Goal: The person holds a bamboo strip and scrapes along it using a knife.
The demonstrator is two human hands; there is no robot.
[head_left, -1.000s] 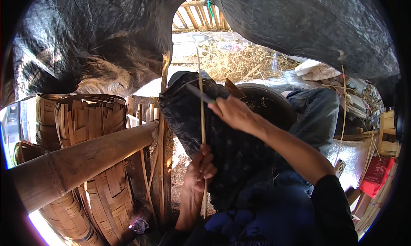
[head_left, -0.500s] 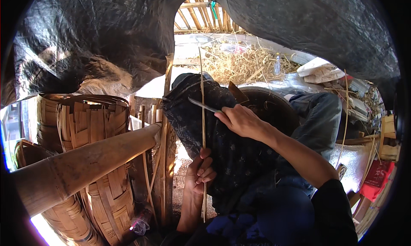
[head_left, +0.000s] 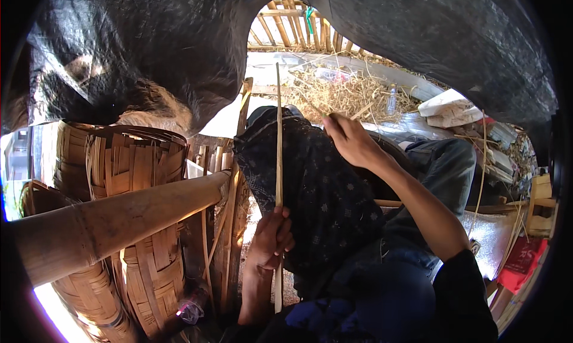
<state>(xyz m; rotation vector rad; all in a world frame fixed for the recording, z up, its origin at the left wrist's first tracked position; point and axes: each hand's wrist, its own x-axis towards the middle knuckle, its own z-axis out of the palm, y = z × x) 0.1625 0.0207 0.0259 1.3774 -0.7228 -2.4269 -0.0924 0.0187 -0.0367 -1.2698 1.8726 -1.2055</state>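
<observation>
A long, thin bamboo strip (head_left: 279, 134) stands almost upright in front of me, its lower end passing through my closed left hand (head_left: 271, 238). My right hand (head_left: 352, 141) is closed round a knife (head_left: 316, 109), whose thin blade is hard to make out against the straw. The knife is apart from the strip, to its right. Behind the strip, a dark patterned cloth (head_left: 322, 188) covers my leg.
A thick bamboo pole (head_left: 125, 221) juts in from the left, before woven bamboo baskets (head_left: 140, 158). Black sheeting (head_left: 149, 51) hangs overhead. Beyond lie straw (head_left: 340, 95) and a clear bottle (head_left: 391, 99). A red bag (head_left: 520, 264) is at right.
My right hand has moved up and to the right, taking the knife off the bamboo strip. The left hand still grips the strip. The view has shifted slightly.
</observation>
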